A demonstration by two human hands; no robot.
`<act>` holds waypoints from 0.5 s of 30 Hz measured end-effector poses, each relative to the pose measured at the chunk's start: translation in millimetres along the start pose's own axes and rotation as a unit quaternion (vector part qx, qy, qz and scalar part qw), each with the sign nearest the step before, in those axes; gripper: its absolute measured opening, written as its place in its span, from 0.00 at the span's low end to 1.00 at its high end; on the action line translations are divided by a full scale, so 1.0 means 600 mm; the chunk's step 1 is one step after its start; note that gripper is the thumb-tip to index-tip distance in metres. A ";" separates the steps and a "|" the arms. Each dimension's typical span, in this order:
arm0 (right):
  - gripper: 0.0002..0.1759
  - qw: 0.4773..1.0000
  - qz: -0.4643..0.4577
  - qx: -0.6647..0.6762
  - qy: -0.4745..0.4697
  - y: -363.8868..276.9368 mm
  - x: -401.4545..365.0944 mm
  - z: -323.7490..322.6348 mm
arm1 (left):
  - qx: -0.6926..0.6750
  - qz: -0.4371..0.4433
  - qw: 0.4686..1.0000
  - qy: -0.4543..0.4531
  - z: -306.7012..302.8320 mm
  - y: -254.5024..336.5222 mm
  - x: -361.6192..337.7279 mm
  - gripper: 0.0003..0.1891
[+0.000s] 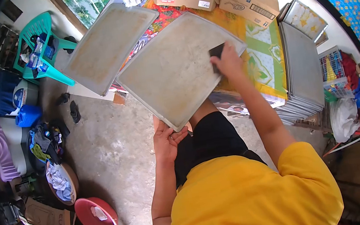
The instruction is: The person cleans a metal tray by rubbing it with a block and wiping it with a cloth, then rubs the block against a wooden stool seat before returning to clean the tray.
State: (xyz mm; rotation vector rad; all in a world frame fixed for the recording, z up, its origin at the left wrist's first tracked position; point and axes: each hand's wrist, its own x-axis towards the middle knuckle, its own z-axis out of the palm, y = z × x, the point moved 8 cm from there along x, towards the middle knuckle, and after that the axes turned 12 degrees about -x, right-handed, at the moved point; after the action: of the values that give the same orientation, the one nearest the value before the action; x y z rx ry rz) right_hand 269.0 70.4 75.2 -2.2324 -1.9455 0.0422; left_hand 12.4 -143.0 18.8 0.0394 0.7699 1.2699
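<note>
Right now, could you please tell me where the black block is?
In the head view, the black block is right of centre, in the right hand, at the right side of the held tray.

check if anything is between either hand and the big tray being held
Only the dark block comes between the right hand and the tray, at the tray's right side. The left hand holds the near corner, with nothing visible in between. No other loose object shows on the tray's surface.
</note>
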 end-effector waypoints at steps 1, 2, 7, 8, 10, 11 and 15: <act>0.49 1.000 -0.014 0.009 -0.015 -0.026 -0.024 0.001 | 0.003 0.001 1.000 0.002 0.001 0.000 0.001 0.30; 0.49 0.997 -0.076 0.010 -0.022 -0.088 -0.068 0.015 | 0.001 0.005 1.000 -0.002 -0.002 -0.002 0.004 0.29; 0.50 0.980 -0.145 0.014 -0.132 -0.191 -0.152 0.024 | -0.012 0.008 1.000 0.005 -0.016 -0.010 0.003 0.26; 0.51 0.992 -0.097 0.036 -0.071 -0.148 -0.114 0.022 | -0.016 0.001 1.000 0.009 -0.020 -0.012 0.003 0.26; 0.50 0.996 -0.045 0.032 -0.073 -0.100 -0.076 0.004 | -0.028 -0.009 1.000 0.011 -0.025 -0.016 0.008 0.25; 0.50 0.997 -0.018 0.029 -0.072 -0.090 -0.066 -0.003 | -0.027 -0.008 1.000 0.010 -0.026 -0.014 0.009 0.24; 0.51 0.980 -0.155 0.007 -0.125 -0.246 -0.167 0.027 | -0.038 -0.011 0.999 0.011 -0.030 -0.024 0.009 0.24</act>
State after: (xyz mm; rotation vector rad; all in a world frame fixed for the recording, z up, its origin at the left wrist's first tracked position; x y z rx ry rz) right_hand 107.9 -7.4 72.2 -1.9666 -2.3945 0.3052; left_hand 15.5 -150.2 -3.6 -0.0441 0.7393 1.2785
